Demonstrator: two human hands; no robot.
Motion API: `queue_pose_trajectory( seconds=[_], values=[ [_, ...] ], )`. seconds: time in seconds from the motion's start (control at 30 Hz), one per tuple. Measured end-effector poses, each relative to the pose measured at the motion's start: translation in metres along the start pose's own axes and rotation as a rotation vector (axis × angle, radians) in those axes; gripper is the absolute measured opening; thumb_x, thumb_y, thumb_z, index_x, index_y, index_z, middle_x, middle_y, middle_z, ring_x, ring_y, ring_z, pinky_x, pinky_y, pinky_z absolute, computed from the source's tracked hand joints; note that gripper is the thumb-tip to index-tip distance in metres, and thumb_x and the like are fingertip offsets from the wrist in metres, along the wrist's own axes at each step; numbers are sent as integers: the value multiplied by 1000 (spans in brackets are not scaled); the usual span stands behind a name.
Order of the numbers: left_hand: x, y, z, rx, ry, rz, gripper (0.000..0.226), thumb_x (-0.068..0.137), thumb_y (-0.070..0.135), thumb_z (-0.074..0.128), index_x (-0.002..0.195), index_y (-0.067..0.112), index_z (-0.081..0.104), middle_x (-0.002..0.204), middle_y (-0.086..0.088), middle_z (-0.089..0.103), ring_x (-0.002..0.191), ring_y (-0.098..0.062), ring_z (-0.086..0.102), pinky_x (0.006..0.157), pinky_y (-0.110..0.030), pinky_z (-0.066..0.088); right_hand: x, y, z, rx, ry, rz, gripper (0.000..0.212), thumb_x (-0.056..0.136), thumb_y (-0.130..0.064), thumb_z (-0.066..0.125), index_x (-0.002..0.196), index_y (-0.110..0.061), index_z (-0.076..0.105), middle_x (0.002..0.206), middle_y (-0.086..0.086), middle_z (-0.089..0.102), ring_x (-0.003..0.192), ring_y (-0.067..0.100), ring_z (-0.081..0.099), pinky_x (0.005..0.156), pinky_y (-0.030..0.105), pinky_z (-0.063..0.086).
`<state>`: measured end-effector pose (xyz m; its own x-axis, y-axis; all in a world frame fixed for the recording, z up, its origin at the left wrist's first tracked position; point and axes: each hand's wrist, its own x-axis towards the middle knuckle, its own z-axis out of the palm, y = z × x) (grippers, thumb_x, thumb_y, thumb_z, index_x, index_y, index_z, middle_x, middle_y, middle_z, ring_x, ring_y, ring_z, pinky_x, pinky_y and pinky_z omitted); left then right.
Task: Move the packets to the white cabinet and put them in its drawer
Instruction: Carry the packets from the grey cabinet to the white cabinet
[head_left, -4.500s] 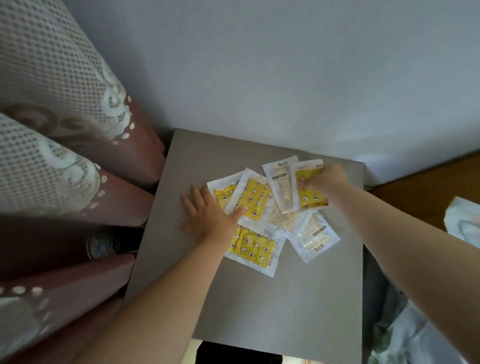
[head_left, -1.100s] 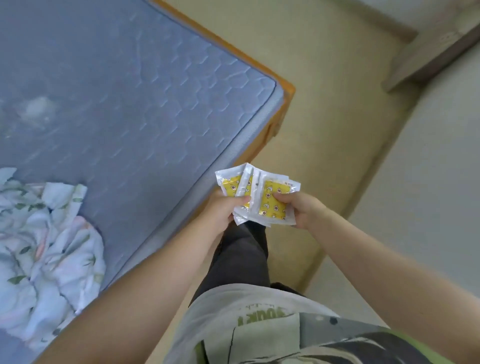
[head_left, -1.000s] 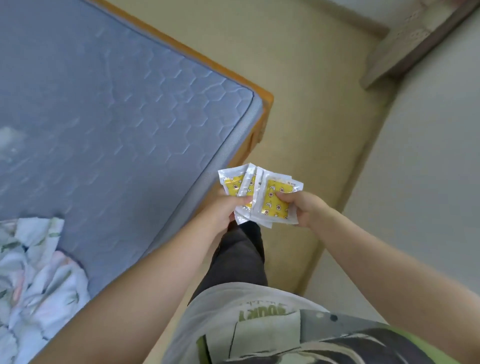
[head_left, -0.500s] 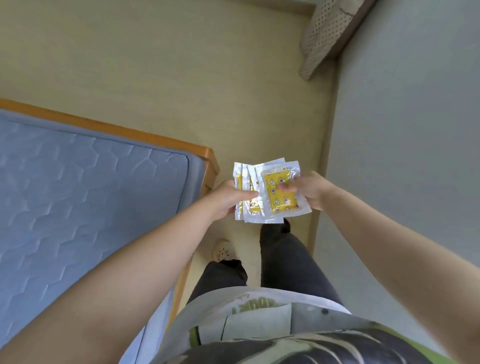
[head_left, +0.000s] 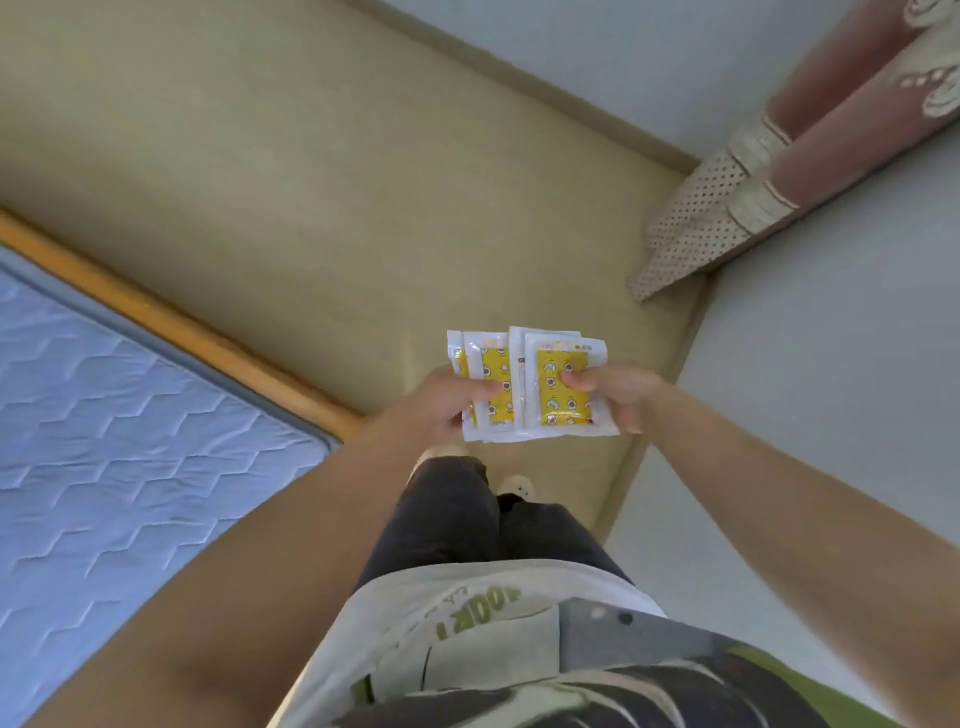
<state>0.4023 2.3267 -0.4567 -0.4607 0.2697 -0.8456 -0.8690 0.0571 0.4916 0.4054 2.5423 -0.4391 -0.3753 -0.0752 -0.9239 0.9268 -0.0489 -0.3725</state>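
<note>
Beige flooring (head_left: 311, 182) lies under my feet, beside a pale grey wall (head_left: 831, 374). Above my dark trousers (head_left: 452, 519), my left hand (head_left: 441, 405) and right hand (head_left: 618, 392) each pinch, thumb on top, one side of a fanned stack of white-edged yellow plastic packets (head_left: 550, 387), held in the air. To my left lies a blue quilted mattress (head_left: 130, 441) in an orange wooden frame (head_left: 182, 322); farthest off hang pink curtains (head_left: 810, 156).

shirt (head_left: 470, 597) — green lettering, upside down, not legible | packets (head_left: 525, 387) — print too small to read
</note>
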Motion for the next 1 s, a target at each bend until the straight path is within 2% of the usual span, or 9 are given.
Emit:
queue_pose_trajectory(
  seconds=[0.07,0.13,0.23,0.43,0.57,0.7,0.8,0.9,1.0],
  values=[
    [13,28,-12,-48,47,-11,29,86,0,66,114,6,65,111,-11,70,101,-28,68,90,-43,53,20,-42,7,-18,-7,-11,19,88,-3,62,107,-3,63,112,15,67,96,30,65,80,42,53],
    [27,57,-31,-83,100,1,23,85,1,67,106,9,67,104,-7,72,93,-23,70,82,-38,56,42,-85,21,-80,5,-15,26,85,-3,65,110,-2,63,113,16,67,98,30,66,76,42,54],
    [50,106,-64,-166,138,45,19,85,0,66,102,10,66,100,-6,72,88,-21,70,75,-33,56,74,-154,51,-162,-8,-26,22,83,-4,68,105,-3,65,112,15,68,98,30,67,78,43,54],
    [92,209,-137,-323,216,90,28,88,0,63,116,2,62,114,-14,68,95,-28,67,79,-37,56,128,-290,121,-292,-15,-24,31,82,0,68,113,2,63,112,18,68,99,32,67,78,44,54],
    [105,267,-190,-362,297,73,28,87,0,64,115,3,63,114,-14,68,91,-26,67,77,-33,56,156,-366,176,-378,-29,-36,22,81,2,68,102,2,64,107,17,69,94,31,68,79,44,54],
    [120,319,-243,-452,354,62,28,87,0,64,115,4,63,115,-15,67,100,-29,66,86,-39,54,190,-429,227,-440,-64,-23,28,79,2,71,106,3,64,106,18,70,90,32,69,81,46,55],
    [139,359,-284,-540,373,79,32,87,0,64,118,3,61,115,-13,67,101,-29,66,84,-37,55,222,-481,264,-501,-30,-66,31,75,-2,76,104,0,66,99,15,72,86,32,71,84,48,55],
    [159,405,-326,-614,404,95,35,86,0,65,120,3,61,117,-13,67,103,-30,66,86,-39,54,252,-543,307,-524,-58,-92,25,77,-1,75,100,-1,65,97,13,71,83,30,70,78,45,57],
    [171,458,-368,-665,455,122,32,85,-1,66,116,4,62,108,-10,70,96,-26,68,85,-38,55,276,-611,354,-552,-100,-100,25,77,2,73,100,0,64,97,15,70,81,30,69,72,43,56]
  ],
)
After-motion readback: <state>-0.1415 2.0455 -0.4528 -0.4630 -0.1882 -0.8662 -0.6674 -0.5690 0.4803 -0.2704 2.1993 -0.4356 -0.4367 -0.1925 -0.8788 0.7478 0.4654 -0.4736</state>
